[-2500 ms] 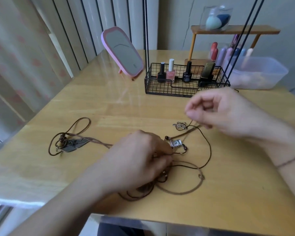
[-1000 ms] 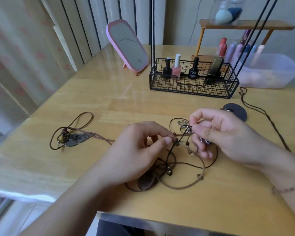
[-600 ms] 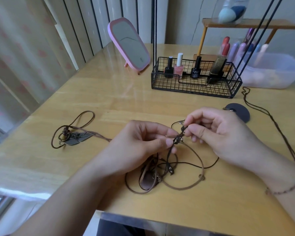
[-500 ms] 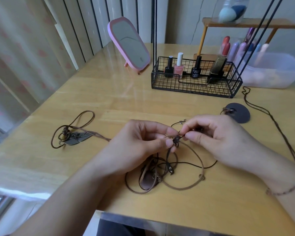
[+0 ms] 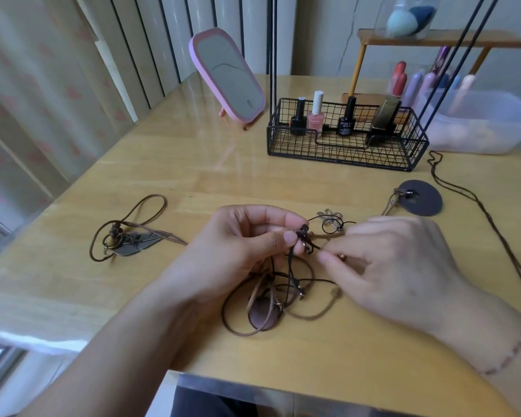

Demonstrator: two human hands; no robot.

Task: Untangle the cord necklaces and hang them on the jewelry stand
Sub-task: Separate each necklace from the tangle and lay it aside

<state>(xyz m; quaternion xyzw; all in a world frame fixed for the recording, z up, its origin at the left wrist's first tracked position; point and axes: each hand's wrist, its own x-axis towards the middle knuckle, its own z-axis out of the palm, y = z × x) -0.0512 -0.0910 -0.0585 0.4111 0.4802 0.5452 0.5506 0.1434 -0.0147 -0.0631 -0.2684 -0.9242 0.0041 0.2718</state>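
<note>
A tangle of brown and black cord necklaces (image 5: 286,293) lies on the wooden table, with a round brown pendant (image 5: 263,316) at its lower part. My left hand (image 5: 241,245) pinches a dark knot of the tangle between thumb and forefinger. My right hand (image 5: 394,266) pinches a tan cord just right of that knot. A metal flower pendant (image 5: 331,219) shows behind the fingers. A separate necklace with a leaf pendant (image 5: 130,242) lies at the left. Another with a dark disc pendant (image 5: 421,198) lies at the right. The black wire jewelry stand (image 5: 343,145) sits behind.
Nail polish bottles (image 5: 316,115) stand in the stand's basket. A pink mirror (image 5: 227,78) leans at the back left, and a clear plastic box (image 5: 478,124) sits at the back right. A wooden shelf (image 5: 433,40) carries a sponge jar. The table's front edge is close.
Since 2.5 s ago my right hand came down to the tangle and took hold of a cord. Over the last half second it slid lower and rightward. My left hand keeps its pinch.
</note>
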